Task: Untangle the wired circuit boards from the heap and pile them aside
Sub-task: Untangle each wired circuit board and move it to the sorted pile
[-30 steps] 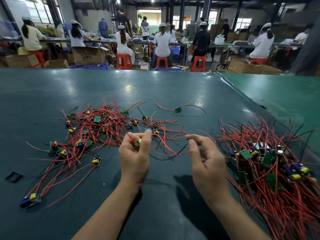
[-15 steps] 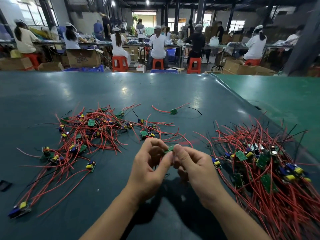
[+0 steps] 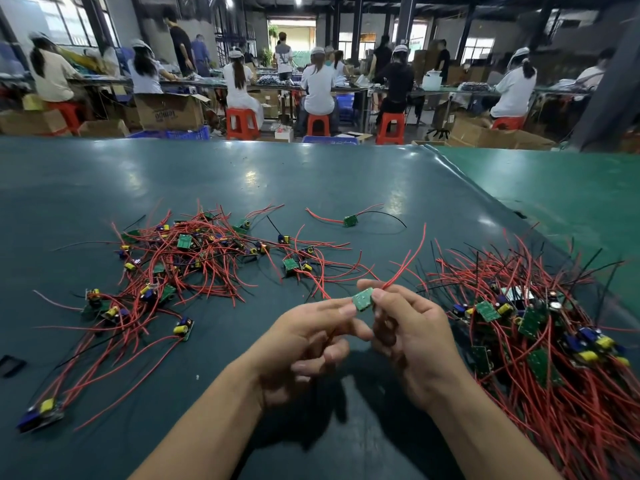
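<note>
While both hands pinch one small circuit board [image 3: 363,298] above the near table [image 3: 104,168], a single unit is being freed.

Left hand [image 3: 304,344] and right hand [image 3: 412,337] each grip it; its red wires [image 3: 405,265] trail away, so next they likely need drawing clear toward the right pile [image 3: 540,334], away from the farther left heap [image 3: 180,261].

Both forearms are bare to the frame's edge, and the left hand [image 3: 304,336] and right hand [image 3: 412,336] are ungloved.
</note>
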`<state>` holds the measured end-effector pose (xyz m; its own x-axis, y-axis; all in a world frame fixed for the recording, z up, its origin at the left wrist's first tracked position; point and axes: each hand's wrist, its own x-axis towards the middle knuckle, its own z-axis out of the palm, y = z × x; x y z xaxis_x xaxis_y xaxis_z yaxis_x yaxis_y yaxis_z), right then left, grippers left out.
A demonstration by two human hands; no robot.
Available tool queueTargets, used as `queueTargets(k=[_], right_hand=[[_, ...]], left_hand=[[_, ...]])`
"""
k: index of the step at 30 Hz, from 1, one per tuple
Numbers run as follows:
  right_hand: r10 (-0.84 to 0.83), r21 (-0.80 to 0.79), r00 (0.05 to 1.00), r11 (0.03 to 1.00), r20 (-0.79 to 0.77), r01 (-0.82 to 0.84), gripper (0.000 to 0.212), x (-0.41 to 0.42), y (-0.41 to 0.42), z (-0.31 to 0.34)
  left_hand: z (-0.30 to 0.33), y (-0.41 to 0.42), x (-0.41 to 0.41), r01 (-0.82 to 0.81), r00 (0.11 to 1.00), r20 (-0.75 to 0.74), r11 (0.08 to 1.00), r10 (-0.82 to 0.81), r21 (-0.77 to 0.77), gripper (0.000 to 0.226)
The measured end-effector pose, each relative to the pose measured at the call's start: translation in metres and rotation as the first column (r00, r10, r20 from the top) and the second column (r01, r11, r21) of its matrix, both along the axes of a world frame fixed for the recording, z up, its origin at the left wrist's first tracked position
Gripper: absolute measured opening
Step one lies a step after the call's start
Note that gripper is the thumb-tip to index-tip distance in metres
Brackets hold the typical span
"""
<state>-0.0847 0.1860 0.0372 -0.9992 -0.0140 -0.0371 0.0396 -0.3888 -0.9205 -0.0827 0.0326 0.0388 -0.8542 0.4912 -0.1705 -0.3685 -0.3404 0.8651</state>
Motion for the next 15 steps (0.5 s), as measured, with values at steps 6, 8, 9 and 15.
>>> queueTargets(k=[6, 8, 9, 15], right_hand=[[0.045, 0.132, 0.999, 0.990, -0.002, -0.044, 0.022, 0.002, 0.000, -0.002], [0.042, 0.157, 0.999, 0.987, -0.005, -0.040, 0.022, 0.003, -0.002, -0.004], [0.037, 0.172, 0.999, 0.984, -0.006, -0.035, 0.022, 0.003, -0.002, -0.004], [0.040, 0.214, 0.999, 0.976, -0.021, -0.035, 0.023, 0.002, 0.000, 0.001]], left_hand=[[-0.003, 0.009, 0.004, -0.077, 0.990, -0.132, 0.986, 0.058, -0.149, 0.047], [-0.006, 0.011, 0.004, -0.142, 0.977, -0.184, 0.974, 0.109, -0.175, 0.039], [-0.006, 0.011, 0.004, -0.155, 0.974, -0.192, 0.972, 0.120, -0.179, 0.035], [-0.008, 0.010, 0.002, -0.233, 0.963, -0.196, 0.937, 0.185, -0.259, 0.031]])
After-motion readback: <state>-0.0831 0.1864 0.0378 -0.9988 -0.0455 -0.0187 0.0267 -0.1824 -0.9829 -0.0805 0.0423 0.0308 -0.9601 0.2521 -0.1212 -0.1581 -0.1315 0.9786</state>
